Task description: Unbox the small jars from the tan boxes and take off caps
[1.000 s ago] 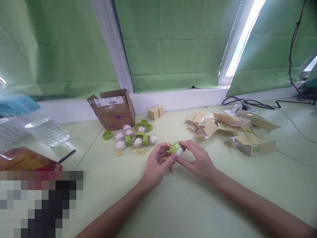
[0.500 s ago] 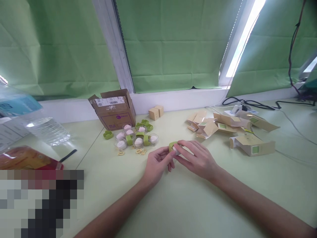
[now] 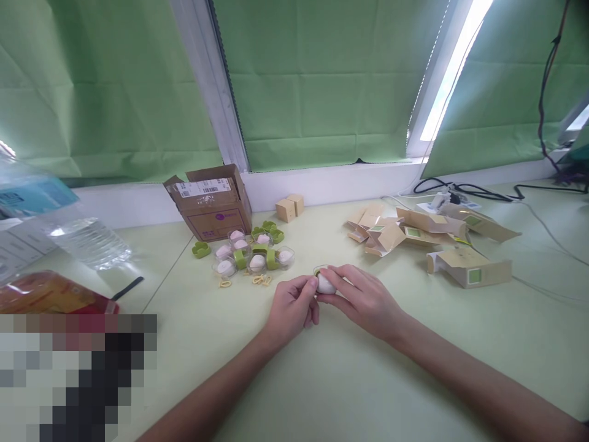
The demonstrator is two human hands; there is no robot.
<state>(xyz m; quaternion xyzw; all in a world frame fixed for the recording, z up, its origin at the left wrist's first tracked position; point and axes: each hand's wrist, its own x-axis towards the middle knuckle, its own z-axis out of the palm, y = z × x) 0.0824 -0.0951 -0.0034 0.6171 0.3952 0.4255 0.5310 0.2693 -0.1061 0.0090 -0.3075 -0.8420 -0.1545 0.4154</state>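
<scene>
My left hand (image 3: 291, 307) and my right hand (image 3: 363, 301) meet over the pale green table (image 3: 322, 380), both pinching one small white jar (image 3: 324, 283) with a green part showing at its top edge. Fingers of both hands curl around it. A cluster of similar small clear jars with white contents and green lids (image 3: 251, 252) lies a short way behind my left hand, with a few yellow loops (image 3: 260, 281) beside them.
An open brown shipping box (image 3: 209, 205) stands behind the cluster. Two small tan cubes (image 3: 289, 207) sit by the window ledge. Flattened tan cartons (image 3: 432, 239) lie at the right, cables (image 3: 464, 191) behind them. A water bottle (image 3: 78, 236) and a red packet (image 3: 46, 294) are at left.
The jar has been turned between my fingers: its green part was uppermost, now mostly the white body shows. Both hands sank slightly toward the table.
</scene>
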